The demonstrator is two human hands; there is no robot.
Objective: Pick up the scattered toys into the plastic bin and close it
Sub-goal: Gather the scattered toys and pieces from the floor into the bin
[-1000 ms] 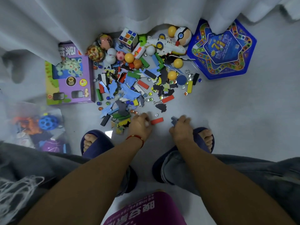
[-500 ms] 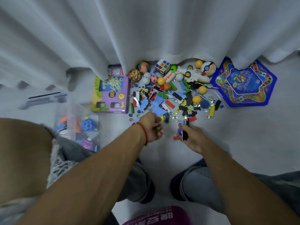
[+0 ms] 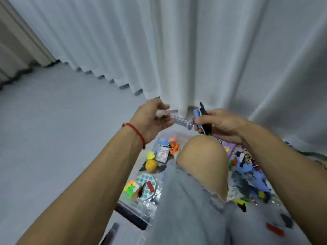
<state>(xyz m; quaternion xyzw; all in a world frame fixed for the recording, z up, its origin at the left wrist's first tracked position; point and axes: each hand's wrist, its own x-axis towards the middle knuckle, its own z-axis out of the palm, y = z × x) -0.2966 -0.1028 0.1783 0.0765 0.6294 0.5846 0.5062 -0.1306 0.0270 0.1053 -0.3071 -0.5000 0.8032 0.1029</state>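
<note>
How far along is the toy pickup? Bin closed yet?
Partly done. The clear bin is open and already holds an orange ball and a colour cube. The right hand grips flat blue and black pieces; the left hand is curled, contents blurred. Scattered toys remain on the floor.

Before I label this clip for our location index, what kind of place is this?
Probably a room in a home, perhaps a bedroom or playroom: long white pleated curtains hang down to a plain grey floor, and small colourful toys fill a clear plastic bin beside the person's knee.
</note>
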